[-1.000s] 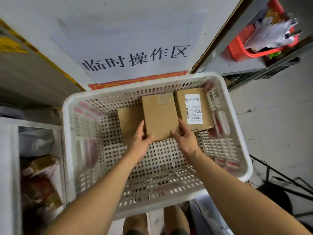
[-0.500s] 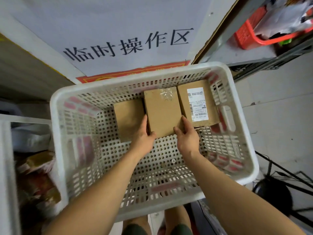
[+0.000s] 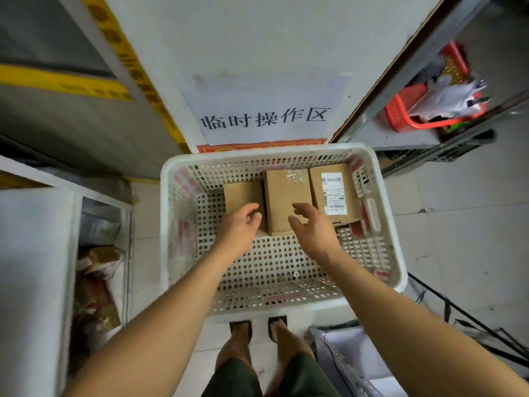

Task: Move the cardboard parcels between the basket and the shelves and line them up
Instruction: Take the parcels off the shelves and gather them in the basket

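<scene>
A white perforated plastic basket (image 3: 183, 253) stands on the floor in front of me. Three cardboard parcels lie side by side along its far wall: a small plain one (image 3: 242, 196) at the left, a taller one with clear tape (image 3: 286, 196) in the middle, and one with a white shipping label (image 3: 333, 193) at the right. My left hand (image 3: 242, 227) hovers over the near end of the small parcel, fingers loosely curled and holding nothing. My right hand (image 3: 313, 229) hangs open above the near edge of the middle parcel, apart from it.
A white wall with a paper sign (image 3: 264, 117) rises behind the basket. Grey shelving with yellow strips (image 3: 86, 90) is at the left, with a white bin of packets (image 3: 94, 282) below. A red basket (image 3: 415, 113) sits on the right shelf. Black cables (image 3: 463, 319) cross the floor at right.
Both hands have let go of the middle parcel and lifted back from it. The parcel now lies in the row between the other two. The camera has tilted up.
</scene>
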